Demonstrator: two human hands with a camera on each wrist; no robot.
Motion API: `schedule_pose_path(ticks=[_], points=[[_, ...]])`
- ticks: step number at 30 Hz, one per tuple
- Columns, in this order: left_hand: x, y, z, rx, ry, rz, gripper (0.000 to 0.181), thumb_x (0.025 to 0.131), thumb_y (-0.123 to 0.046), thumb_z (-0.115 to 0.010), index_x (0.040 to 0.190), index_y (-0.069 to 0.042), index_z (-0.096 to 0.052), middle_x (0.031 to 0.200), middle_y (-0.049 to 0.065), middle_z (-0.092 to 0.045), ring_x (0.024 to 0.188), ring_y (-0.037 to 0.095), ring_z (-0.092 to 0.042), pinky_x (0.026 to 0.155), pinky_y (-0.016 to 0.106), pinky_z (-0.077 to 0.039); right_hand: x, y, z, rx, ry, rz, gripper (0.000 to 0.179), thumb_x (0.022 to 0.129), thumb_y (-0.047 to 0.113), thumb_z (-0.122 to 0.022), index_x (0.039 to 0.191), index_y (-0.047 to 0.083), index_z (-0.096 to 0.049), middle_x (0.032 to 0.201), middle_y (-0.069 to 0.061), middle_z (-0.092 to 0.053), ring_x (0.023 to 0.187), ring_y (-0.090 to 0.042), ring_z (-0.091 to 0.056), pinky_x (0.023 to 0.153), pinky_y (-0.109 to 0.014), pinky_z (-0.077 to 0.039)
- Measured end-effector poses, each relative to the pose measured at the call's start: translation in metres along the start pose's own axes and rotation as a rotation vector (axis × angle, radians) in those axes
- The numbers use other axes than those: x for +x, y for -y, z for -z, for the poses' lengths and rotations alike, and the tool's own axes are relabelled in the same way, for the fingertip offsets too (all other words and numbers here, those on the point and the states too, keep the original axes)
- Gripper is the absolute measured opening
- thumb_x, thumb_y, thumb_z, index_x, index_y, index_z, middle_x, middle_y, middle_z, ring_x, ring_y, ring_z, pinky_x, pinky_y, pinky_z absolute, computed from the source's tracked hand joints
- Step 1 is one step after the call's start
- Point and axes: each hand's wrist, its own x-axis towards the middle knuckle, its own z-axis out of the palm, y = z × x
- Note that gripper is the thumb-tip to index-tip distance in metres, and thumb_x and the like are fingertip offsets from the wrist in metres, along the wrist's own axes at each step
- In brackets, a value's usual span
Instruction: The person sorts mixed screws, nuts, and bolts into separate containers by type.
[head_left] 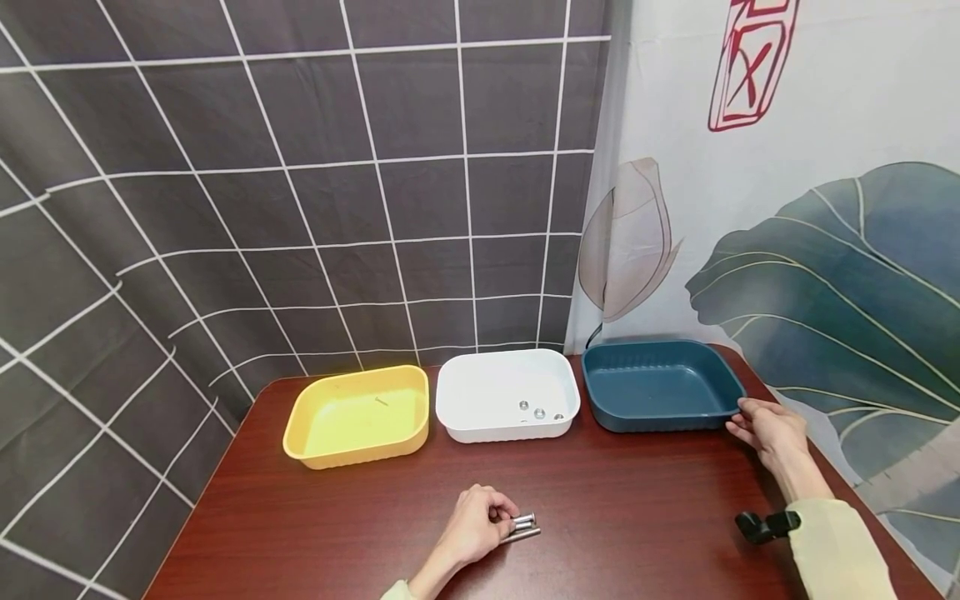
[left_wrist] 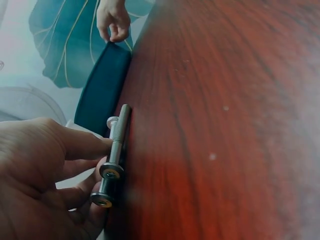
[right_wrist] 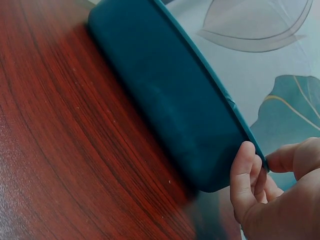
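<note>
My left hand [head_left: 477, 525] pinches a small bunch of silver socket-head bolts [left_wrist: 116, 155] between thumb and fingers, low over the table at front centre. Two round heads with hex sockets face the camera in the left wrist view, and a threaded end points away. At the right, my right hand [head_left: 772, 429] grips the near right corner of a dark blue tray [head_left: 637, 423]. In the right wrist view the thumb [right_wrist: 282, 159] lies over the rim while the fingers [right_wrist: 243, 175] press against the outer wall. The blue tray stands on the table.
A white tray [head_left: 480, 435] with several nuts [head_left: 539, 413] stands at back centre. Left of it is a yellow tray [head_left: 352, 460] holding a small thin screw-like piece [head_left: 382, 402]. All stand on a reddish-brown table [head_left: 322, 533] against hanging cloth [head_left: 420, 200].
</note>
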Motion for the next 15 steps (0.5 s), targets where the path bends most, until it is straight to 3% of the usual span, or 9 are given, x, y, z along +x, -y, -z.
schedule_pose_path(ticks=[15], points=[[0.0031, -0.0059, 0.002, -0.029, 0.036, 0.026, 0.018, 0.074, 0.007, -0.073, 0.073, -0.01, -0.069, 0.067, -0.014, -0.049, 0.061, -0.003, -0.043, 0.056, 0.013, -0.041, -0.0001, 0.0005, 0.0001, 0.015, 0.006, -0.008, 0.014, 0.101, 0.008, -0.053, 0.112, 0.0, -0.049, 0.066, -0.003, -0.06, 0.055, -0.012, -0.065, 0.058, -0.027, -0.063]])
